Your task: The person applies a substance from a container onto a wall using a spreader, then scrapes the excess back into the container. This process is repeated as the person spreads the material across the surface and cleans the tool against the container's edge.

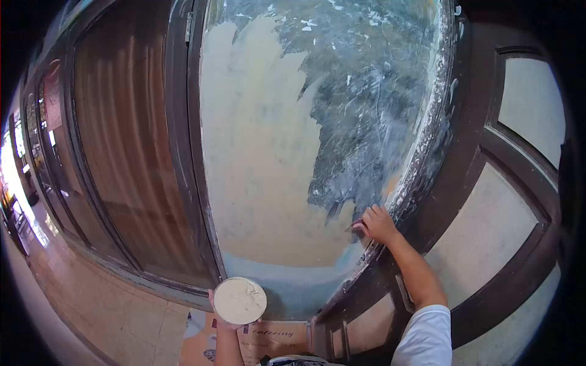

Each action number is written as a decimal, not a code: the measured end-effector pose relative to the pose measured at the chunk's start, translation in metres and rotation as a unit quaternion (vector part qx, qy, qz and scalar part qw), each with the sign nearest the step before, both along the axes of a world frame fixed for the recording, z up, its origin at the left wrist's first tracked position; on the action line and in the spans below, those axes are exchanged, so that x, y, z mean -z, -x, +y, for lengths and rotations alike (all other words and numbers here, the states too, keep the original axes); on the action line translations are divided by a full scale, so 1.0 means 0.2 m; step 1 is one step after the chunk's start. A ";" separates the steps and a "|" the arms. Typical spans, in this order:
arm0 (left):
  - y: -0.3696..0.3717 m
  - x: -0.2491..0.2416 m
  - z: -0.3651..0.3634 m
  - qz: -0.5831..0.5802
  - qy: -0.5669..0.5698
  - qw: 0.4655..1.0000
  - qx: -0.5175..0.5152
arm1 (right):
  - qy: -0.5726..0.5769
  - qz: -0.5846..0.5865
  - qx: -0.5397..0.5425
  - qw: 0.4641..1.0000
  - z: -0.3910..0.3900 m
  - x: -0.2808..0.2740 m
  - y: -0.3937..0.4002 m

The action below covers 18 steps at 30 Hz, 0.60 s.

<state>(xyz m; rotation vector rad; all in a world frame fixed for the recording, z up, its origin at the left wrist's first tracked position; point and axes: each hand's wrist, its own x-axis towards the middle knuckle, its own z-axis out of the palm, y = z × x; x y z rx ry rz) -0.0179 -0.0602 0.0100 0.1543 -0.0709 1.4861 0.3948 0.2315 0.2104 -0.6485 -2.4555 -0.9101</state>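
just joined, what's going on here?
Someone is working by hand on a tall panel. Their right hand holds a small tool at the panel's lower right, its blade hard to make out. Their left hand holds up a round tub of cream paste, below the panel. A cream coat covers much of the panel's left and lower middle; the upper right is patchy grey-blue, and a bluish strip shows along the bottom.

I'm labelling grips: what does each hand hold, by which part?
Left hand: round container of pale paste, by its sides. Right hand: small tool; held part hidden.
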 end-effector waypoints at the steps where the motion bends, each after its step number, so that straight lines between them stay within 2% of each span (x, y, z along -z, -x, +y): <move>1: 0.00 -0.01 0.01 0.000 0.003 1.000 0.019 | -0.004 0.001 0.001 1.000 -0.01 -0.07 0.03; 3: 0.00 0.02 0.02 0.010 0.010 1.000 0.013 | 0.009 0.195 0.036 0.980 -0.01 -0.25 0.06; 4: -0.01 0.03 0.03 0.008 -0.030 0.999 0.041 | 0.009 0.194 0.038 0.980 0.00 -0.33 0.05; 5: -0.02 0.04 0.02 0.007 -0.071 0.995 0.067 | -0.027 0.266 0.013 0.963 0.01 -0.40 0.03; 6: -0.06 -0.07 -0.01 -0.039 -0.066 0.996 0.052 | -0.062 0.337 -0.012 0.939 -0.01 -0.43 0.02; 7: -0.06 -0.02 0.00 -0.041 -0.065 0.996 0.052 | -0.061 0.335 -0.012 0.940 -0.06 -0.45 0.04; 9: -0.04 0.12 0.05 -0.056 0.049 0.997 -0.010 | 0.085 0.399 0.066 0.911 -0.21 -0.47 0.12; 10: -0.06 0.09 0.05 -0.038 0.012 0.999 0.014 | 0.236 0.426 0.089 0.869 -0.34 -0.50 0.23; 11: -0.08 0.08 0.06 -0.041 0.018 0.999 0.012 | 0.331 0.425 0.088 0.838 -0.36 -0.43 0.28; 12: -0.10 0.08 0.09 -0.078 -0.003 0.993 0.085 | 0.415 0.385 0.065 0.822 -0.33 -0.30 0.30; 13: -0.12 0.07 0.12 -0.114 -0.025 0.981 0.156 | 0.550 0.360 0.035 0.753 -0.37 -0.20 0.38; 15: -0.16 0.05 0.19 0.014 -0.087 0.974 0.209 | 0.678 0.291 -0.002 0.675 -0.43 0.01 0.52; 16: -0.18 0.04 0.22 -0.007 -0.112 0.968 0.223 | 0.670 0.265 -0.046 0.692 -0.25 0.36 0.53; 17: -0.20 -0.03 0.23 -0.002 -0.130 0.957 0.260 | 0.704 0.267 -0.034 0.658 -0.31 0.41 0.62; 18: -0.21 -0.07 0.23 -0.007 -0.109 0.961 0.254 | 0.753 0.253 -0.045 0.606 -0.44 0.33 0.71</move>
